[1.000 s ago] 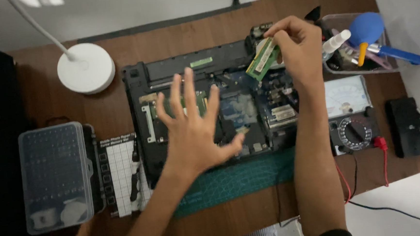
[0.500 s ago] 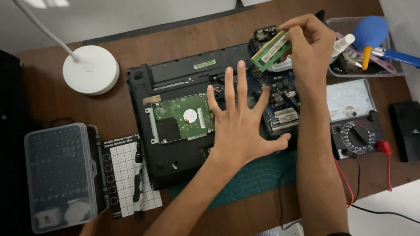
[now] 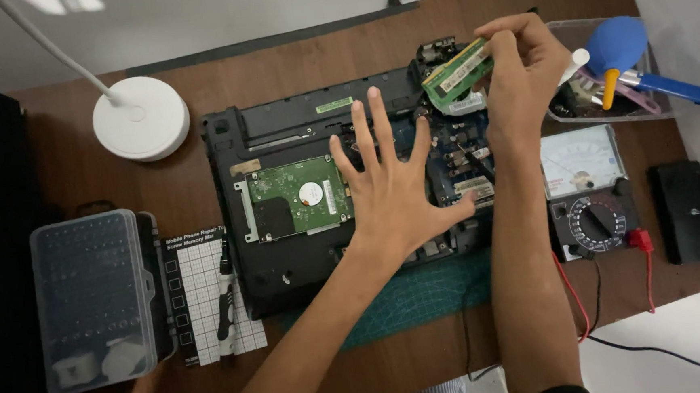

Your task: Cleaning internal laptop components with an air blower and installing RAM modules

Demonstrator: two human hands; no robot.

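Overhead view of a wooden desk [image 3: 164, 200] with an opened laptop [image 3: 288, 249], its bottom cover off and its circuit boards exposed.

The left hand [image 3: 394, 190] lies flat on the middle of the laptop, palm down, fingers spread wide, holding nothing. Compared with half a second ago it sits in about the same spot, just right of the green hard drive [image 3: 295, 196]; a second ago it was further left and covered that drive, which now shows in full.

The right hand [image 3: 524, 68] is closed in a pinch on a green memory stick [image 3: 456, 73], held tilted above the laptop's far right corner. The stick is lifted clear of the board, much as in both earlier frames, with the hand now slightly higher and further right.

Right of the laptop, a multimeter [image 3: 588, 190] with red and black leads lies on the desk. Beyond it, a clear tray [image 3: 563, 110] holds a blue blower [image 3: 616, 47] and other small tools. A black block [image 3: 684, 210] lies at the far right.

On the left stand a white lamp base [image 3: 140, 118], a clear plastic bit case [image 3: 93, 301] and a gridded screw mat [image 3: 198, 299] with a screwdriver [image 3: 226, 301] on it. A green cutting mat [image 3: 421, 293] shows under the laptop's near edge.
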